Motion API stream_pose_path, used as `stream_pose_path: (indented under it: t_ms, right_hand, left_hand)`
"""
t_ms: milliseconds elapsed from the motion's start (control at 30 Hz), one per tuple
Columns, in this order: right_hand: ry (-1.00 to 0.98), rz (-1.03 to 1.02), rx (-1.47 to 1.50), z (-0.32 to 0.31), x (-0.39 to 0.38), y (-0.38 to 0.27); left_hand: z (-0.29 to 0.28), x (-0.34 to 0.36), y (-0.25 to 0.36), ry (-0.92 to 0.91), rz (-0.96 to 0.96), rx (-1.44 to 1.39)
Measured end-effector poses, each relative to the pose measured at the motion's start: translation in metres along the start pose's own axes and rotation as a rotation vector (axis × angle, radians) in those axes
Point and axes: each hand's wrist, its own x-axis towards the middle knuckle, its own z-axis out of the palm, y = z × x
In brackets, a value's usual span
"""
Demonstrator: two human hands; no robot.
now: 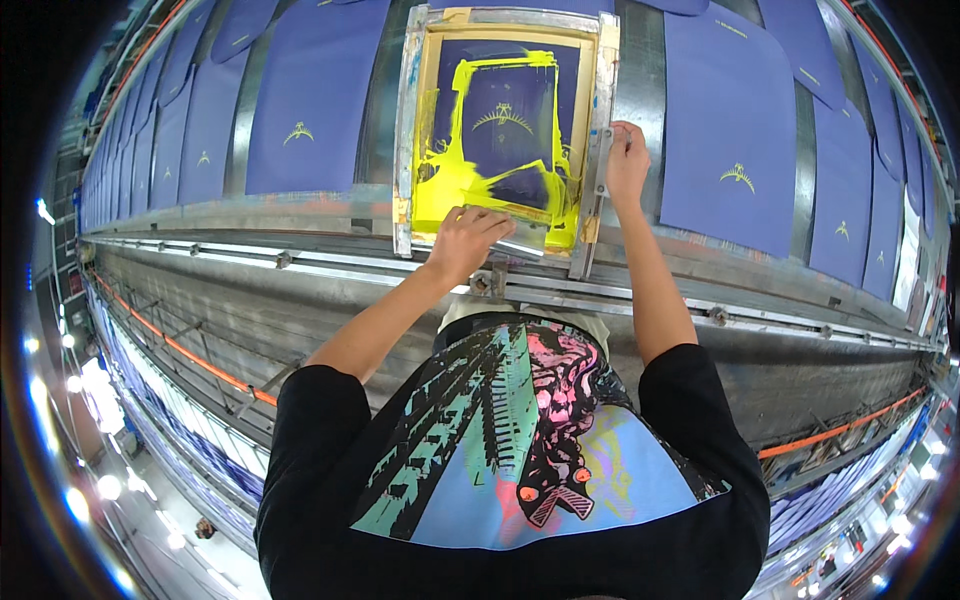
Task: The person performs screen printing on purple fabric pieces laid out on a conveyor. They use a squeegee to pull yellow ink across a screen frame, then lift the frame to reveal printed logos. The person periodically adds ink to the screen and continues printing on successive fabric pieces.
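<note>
A screen printing frame with metal sides lies on the long table in front of me. Bright yellow ink is smeared around its mesh, and a small arched emblem shows in the middle. My left hand is closed on a squeegee with a clear, flat blade, at the near end of the mesh. At the frame's right side, my right hand has its fingers bent round the metal edge. The thumb side of that grip is partly hidden.
Blue fabric panels line the table on both sides, several bearing yellow emblems. A metal rail with bolts runs along the table's near edge, close to my waist. Orange bars and further racks of blue panels lie behind me.
</note>
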Motion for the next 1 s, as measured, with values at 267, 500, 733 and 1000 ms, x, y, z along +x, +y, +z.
stream_pose_path:
  t_ms: [267,500,733,1000]
  right_hand:
    - [-0.002,0.025,-0.102,0.017,0.006,0.019]
    - [0.029,0.063,-0.069,0.023,0.002,0.017]
    - [0.01,0.113,-0.108,0.022,0.001,0.008]
    - [-0.007,0.145,-0.092,0.03,0.004,0.012]
  left_hand:
    - [-0.008,0.01,-0.057,-0.178,-0.568,-0.326]
    - [0.021,0.088,-0.119,-0.95,-0.364,-0.694]
    - [-0.038,0.184,-0.179,-0.659,-0.357,-0.579]
    - [0.032,0.157,-0.142,0.103,-0.294,0.268]
